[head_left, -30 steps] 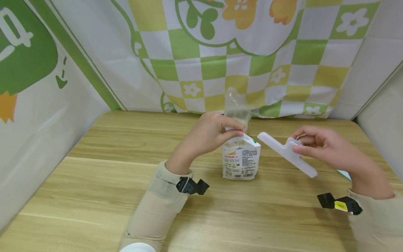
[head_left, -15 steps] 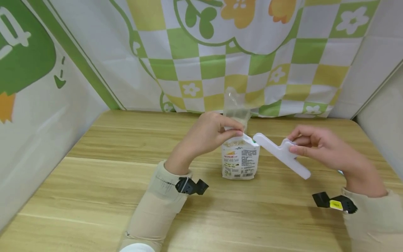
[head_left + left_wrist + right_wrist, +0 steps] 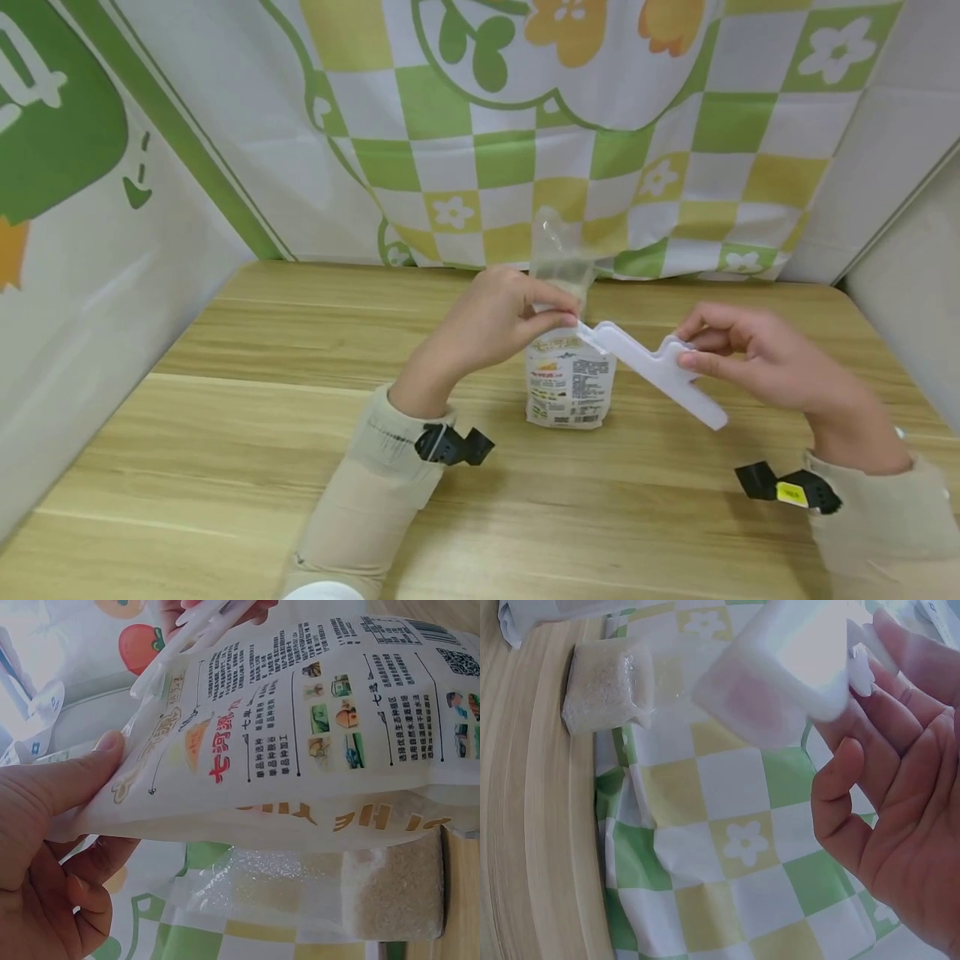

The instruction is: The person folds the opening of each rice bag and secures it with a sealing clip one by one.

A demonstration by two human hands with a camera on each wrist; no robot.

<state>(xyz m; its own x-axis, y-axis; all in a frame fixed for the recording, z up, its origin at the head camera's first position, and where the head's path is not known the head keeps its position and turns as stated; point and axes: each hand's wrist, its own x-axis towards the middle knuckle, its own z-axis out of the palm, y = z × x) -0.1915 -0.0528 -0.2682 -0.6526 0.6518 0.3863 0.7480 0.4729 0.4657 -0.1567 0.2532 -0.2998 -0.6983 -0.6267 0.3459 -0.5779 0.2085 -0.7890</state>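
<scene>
A white printed bag (image 3: 568,387) with Chinese lettering and small pictures stands upright on the wooden table. My left hand (image 3: 506,323) pinches its folded top edge between thumb and fingers. In my right hand (image 3: 753,357) is a white plastic bag clip (image 3: 660,373), pinched by its grip tabs and slanting down to the right. The clip's far left end meets the top right corner of the bag. Seen from the left wrist, the two arms of the clip (image 3: 199,637) lie apart at that corner; how far they straddle the edge is unclear.
Behind the printed bag stands a clear plastic bag (image 3: 561,262) holding pale grains, block-shaped at its base (image 3: 394,889). A checkered cloth (image 3: 510,158) hangs along the table's back edge. White panels rise at both sides.
My right hand has carried the clip leftward, from a gap beside the bag until its end overlaps the bag's top corner. The left hand keeps its pinch almost unmoved.
</scene>
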